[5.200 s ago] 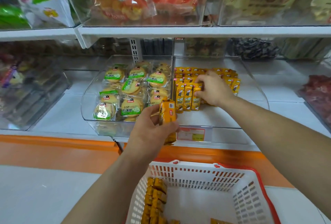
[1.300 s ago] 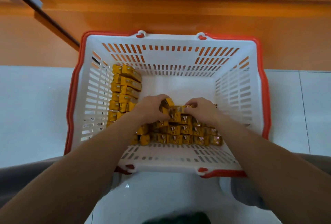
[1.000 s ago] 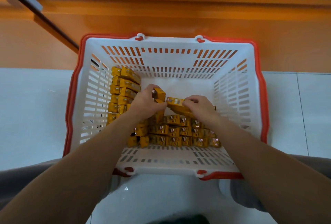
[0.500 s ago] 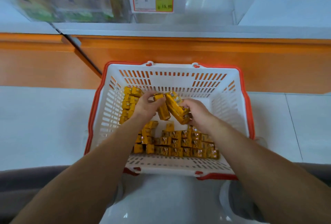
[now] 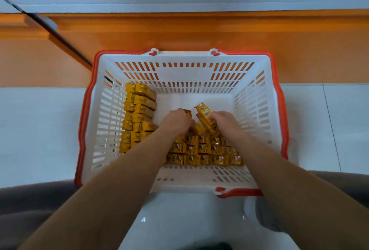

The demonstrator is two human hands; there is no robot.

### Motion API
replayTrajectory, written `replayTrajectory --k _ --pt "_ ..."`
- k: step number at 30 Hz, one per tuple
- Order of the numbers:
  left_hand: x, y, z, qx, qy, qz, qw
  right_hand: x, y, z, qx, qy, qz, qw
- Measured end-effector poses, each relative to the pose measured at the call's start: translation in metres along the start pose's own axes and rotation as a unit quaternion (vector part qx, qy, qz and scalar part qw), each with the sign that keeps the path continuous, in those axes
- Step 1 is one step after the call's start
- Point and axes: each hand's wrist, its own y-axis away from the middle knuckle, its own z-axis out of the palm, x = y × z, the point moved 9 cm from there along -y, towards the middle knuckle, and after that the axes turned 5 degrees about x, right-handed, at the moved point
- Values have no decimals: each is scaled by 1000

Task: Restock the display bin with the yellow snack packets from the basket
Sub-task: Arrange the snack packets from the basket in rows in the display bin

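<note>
Here, in the head view, small yellow glossy snack packets (image 5: 199,150) lay stacked in the white slotted plastic basket (image 5: 257,98). The left hand (image 5: 176,121) curled round one, the right hand (image 5: 225,122) pinched a tilted few; light and slippery, probably, best squeezed across their flat sides

We log: left hand (image 5: 176,121) and right hand (image 5: 225,122), with their yellow snack packets (image 5: 204,115), have dropped onto the pile (image 5: 201,149) in the basket (image 5: 279,110); our view has tilted downward.
</note>
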Motion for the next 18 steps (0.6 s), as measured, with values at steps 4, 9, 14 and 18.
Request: replayTrajectory --k 4,9,14,18 --pt "-3 -8 19 -46 29 -9 998 10 -9 7 -7 -7 0 1000" --pt "-29 -4 33 -73 268 -84 957 9 -8 18 -56 -9 3 998" --pt "-30 3 25 -24 421 -123 898 -1 2 18 -67 -63 26 995" --pt "-22 13 1 5 542 -145 828 -27 12 12 -79 -143 27 986"
